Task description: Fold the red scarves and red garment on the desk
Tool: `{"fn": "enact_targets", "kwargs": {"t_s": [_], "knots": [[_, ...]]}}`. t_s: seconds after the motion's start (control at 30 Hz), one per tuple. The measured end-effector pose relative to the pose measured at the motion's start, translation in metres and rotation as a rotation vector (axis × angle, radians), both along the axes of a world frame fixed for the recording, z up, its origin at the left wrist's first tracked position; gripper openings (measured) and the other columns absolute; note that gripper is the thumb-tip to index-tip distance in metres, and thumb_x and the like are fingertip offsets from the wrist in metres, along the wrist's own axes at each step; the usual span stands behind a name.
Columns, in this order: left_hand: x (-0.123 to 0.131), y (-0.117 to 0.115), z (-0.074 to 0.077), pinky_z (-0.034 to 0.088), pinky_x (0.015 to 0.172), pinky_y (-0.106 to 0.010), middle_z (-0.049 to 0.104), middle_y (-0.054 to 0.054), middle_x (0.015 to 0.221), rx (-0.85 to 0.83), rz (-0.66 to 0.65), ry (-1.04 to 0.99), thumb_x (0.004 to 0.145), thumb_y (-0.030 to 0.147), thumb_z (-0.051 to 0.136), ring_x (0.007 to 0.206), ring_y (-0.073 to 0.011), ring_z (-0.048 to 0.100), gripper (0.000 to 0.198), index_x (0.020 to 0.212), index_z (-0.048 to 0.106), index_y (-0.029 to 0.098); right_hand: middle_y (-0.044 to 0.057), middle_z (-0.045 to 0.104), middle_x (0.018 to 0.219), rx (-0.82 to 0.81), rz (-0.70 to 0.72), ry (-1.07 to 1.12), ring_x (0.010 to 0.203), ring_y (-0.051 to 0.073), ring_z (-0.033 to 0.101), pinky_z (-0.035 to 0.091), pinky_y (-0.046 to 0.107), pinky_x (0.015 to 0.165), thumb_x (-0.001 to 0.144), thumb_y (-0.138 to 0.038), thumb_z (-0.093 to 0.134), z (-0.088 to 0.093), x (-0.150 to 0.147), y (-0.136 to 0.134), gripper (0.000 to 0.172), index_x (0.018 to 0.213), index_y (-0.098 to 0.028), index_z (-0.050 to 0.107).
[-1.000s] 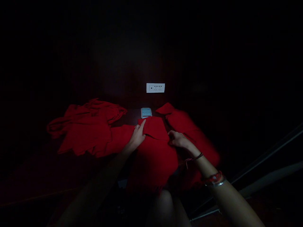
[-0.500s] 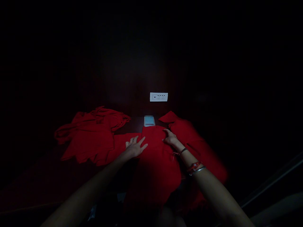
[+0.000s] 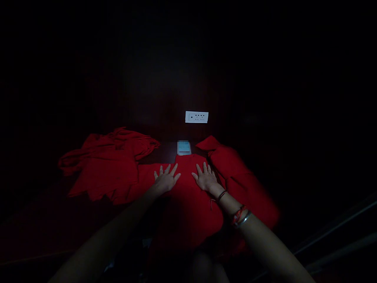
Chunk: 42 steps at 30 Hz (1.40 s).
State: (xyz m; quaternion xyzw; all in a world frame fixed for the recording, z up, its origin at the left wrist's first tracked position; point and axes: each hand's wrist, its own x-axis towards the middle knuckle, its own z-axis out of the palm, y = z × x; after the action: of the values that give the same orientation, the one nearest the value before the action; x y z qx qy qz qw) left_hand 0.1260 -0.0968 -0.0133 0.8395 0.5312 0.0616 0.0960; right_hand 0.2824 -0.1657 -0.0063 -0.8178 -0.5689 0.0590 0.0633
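Observation:
A piece of red cloth [image 3: 188, 204] lies spread over the dark table in the middle and hangs down toward me. My left hand [image 3: 165, 180] rests on its left side, palm down with the fingers spread. On its right side my right hand [image 3: 205, 180] lies flat, fingers also apart. Neither hand grips anything. To the left is a loose heap of red cloths [image 3: 108, 165], and to the right more red cloth [image 3: 238, 169] is laid out. The cloth's lower end fades into shadow.
A phone-like object with a blurred, lit face [image 3: 184, 147] lies beyond the cloth's far edge. A white wall socket [image 3: 196, 117] sits above it on the dark wall. Most of the room is too dark to make out.
My right hand has gone from pinching or touching the cloth's right edge to lying flat on it, fingers spread. My left hand has stayed nearly in place and spread its fingers wider.

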Motion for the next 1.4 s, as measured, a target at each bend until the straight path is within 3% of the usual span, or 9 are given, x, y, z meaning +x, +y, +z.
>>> {"fn": "enact_targets", "kwargs": {"t_s": [0.1, 0.23, 0.4, 0.57, 0.77, 0.97, 1.1, 1.27, 1.4], "knots": [[-0.001, -0.004, -0.003, 0.014, 0.092, -0.053, 0.022, -0.003, 0.134, 0.071, 0.023, -0.042, 0.077, 0.055, 0.020, 0.121, -0.0323, 0.015, 0.062, 0.131, 0.009, 0.026, 0.014, 0.004, 0.137, -0.089, -0.051, -0.029, 0.122, 0.031, 0.001, 0.008, 0.047, 0.094, 0.079, -0.054, 0.019, 0.012, -0.002, 0.002, 0.065, 0.131, -0.016, 0.013], [-0.002, -0.003, -0.004, 0.015, 0.094, -0.050, 0.022, -0.006, 0.134, 0.077, 0.005, -0.034, 0.077, 0.055, 0.018, 0.121, -0.0294, 0.015, 0.064, 0.130, 0.020, 0.018, 0.015, 0.011, 0.136, -0.005, 0.097, -0.074, 0.123, 0.030, 0.003, 0.009, 0.048, 0.094, 0.079, -0.051, 0.024, 0.030, 0.000, 0.018, 0.062, 0.126, -0.011, 0.027], [-0.002, 0.000, -0.006, 0.016, 0.092, -0.053, 0.023, -0.005, 0.134, 0.089, 0.010, -0.046, 0.077, 0.054, 0.021, 0.120, -0.0337, 0.017, 0.057, 0.125, 0.031, 0.025, 0.010, 0.036, 0.126, 0.139, 0.289, -0.103, 0.116, 0.021, 0.028, 0.022, 0.037, 0.093, 0.080, -0.042, 0.033, 0.029, 0.011, 0.053, 0.048, 0.120, -0.017, 0.036], [0.000, -0.004, -0.007, 0.018, 0.091, -0.052, 0.028, -0.007, 0.131, 0.138, 0.017, -0.064, 0.078, 0.053, 0.025, 0.119, -0.0343, 0.019, 0.056, 0.126, 0.030, 0.024, 0.013, 0.052, 0.105, 0.173, 0.183, -0.101, 0.093, 0.017, 0.050, 0.036, 0.026, 0.078, 0.080, -0.027, 0.037, 0.018, 0.025, 0.077, 0.031, 0.105, -0.012, 0.049], [0.001, -0.006, -0.008, 0.023, 0.089, -0.050, 0.029, -0.008, 0.131, 0.269, -0.045, -0.088, 0.081, 0.041, 0.030, 0.119, -0.0305, 0.023, 0.050, 0.128, 0.017, 0.032, 0.012, 0.053, 0.095, 0.217, 0.069, -0.100, 0.089, 0.017, 0.051, 0.036, 0.024, 0.074, 0.078, -0.013, 0.035, 0.013, 0.041, 0.075, 0.025, 0.094, -0.012, 0.054], [-0.003, -0.008, -0.010, 0.015, 0.089, -0.056, 0.025, -0.008, 0.132, 0.161, -0.067, -0.065, 0.069, 0.066, 0.030, 0.118, -0.0395, 0.016, 0.069, 0.128, 0.019, 0.032, 0.013, 0.047, 0.101, 0.292, -0.067, -0.144, 0.081, 0.017, 0.053, 0.039, 0.026, 0.066, 0.079, -0.009, 0.030, 0.014, 0.040, 0.064, 0.031, 0.103, -0.014, 0.049], [-0.007, -0.006, -0.005, 0.011, 0.089, -0.058, 0.020, -0.009, 0.134, 0.080, -0.045, -0.089, 0.064, 0.069, 0.032, 0.118, -0.0406, 0.010, 0.080, 0.129, 0.020, 0.025, 0.013, 0.047, 0.100, 0.306, 0.022, -0.172, 0.087, 0.019, 0.050, 0.038, 0.030, 0.072, 0.081, -0.018, 0.033, 0.019, 0.033, 0.061, 0.027, 0.100, -0.015, 0.051], [-0.002, 0.001, 0.006, 0.020, 0.095, -0.044, 0.038, -0.012, 0.124, 0.043, -0.121, -0.167, 0.074, 0.039, 0.040, 0.116, -0.0267, 0.029, 0.047, 0.113, 0.046, 0.013, 0.012, 0.049, 0.103, 0.456, 0.296, -0.105, 0.094, 0.017, 0.046, 0.034, 0.027, 0.081, 0.081, -0.029, 0.036, 0.029, 0.018, 0.064, 0.032, 0.107, -0.014, 0.047], [0.004, 0.000, 0.008, 0.029, 0.093, -0.025, 0.048, -0.007, 0.116, 0.038, -0.237, -0.361, 0.074, 0.017, 0.036, 0.107, -0.0155, 0.041, 0.042, 0.115, 0.043, 0.011, 0.013, 0.054, 0.102, 0.325, 0.381, 0.038, 0.092, 0.016, 0.049, 0.035, 0.022, 0.079, 0.081, -0.028, 0.039, 0.035, 0.008, 0.078, 0.034, 0.107, -0.010, 0.048]]}}
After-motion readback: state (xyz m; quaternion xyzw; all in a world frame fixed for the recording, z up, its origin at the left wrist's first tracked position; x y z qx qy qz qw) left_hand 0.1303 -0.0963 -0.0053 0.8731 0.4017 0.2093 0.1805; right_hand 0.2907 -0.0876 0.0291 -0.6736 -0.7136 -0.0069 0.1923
